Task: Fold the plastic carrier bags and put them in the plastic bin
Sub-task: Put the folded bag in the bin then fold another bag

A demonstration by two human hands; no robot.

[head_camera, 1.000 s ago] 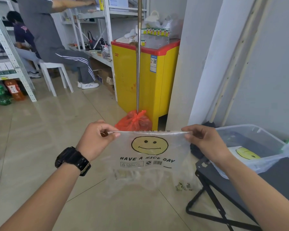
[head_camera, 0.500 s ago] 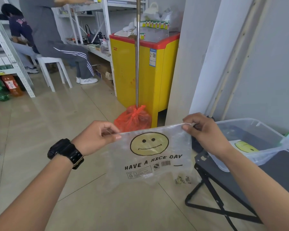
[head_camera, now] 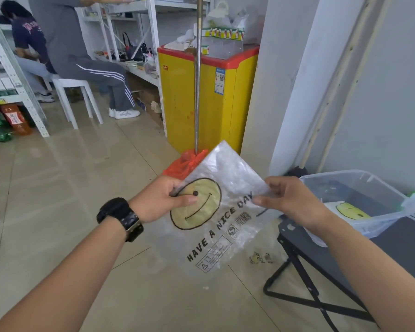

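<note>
Viewpoint: looking down from the wearer's head at two bare forearms reaching out over a tiled floor (head_camera: 70, 188).
Carrier bag (head_camera: 225, 226): clear plastic, printed with a yellow smiley face and "HAVE A NICE DAY". It is held in the air between both hands, in front of the chest. It is tilted so one corner points up and the lettering runs diagonally.
Left hand (head_camera: 163, 200): pinches the bag's left edge, with the thumb lying on the smiley face and the fingers curled behind the plastic. A black wristwatch (head_camera: 122, 219) is on this wrist.
Right hand (head_camera: 290, 202): pinches the bag's right edge beside the word "DAY", fingers curled.
Hands together or apart: apart, with the bag spanning the gap.
Plastic bin (head_camera: 345, 174): clear and open-topped, standing on a dark folding desk (head_camera: 407, 248) to the right, just beyond the right hand.
Inside the bin: another smiley bag (head_camera: 350, 210) lies there, and clear plastic spills over the near rim.
Straight ahead: a metal pole (head_camera: 197, 92) rises from a knotted red bag (head_camera: 185, 164) on the floor, in front of a yellow chest freezer (head_camera: 216, 116) with a red top.
Background, left: a person sits on a white stool (head_camera: 74, 92) beside white metal shelving (head_camera: 17, 75).
</note>
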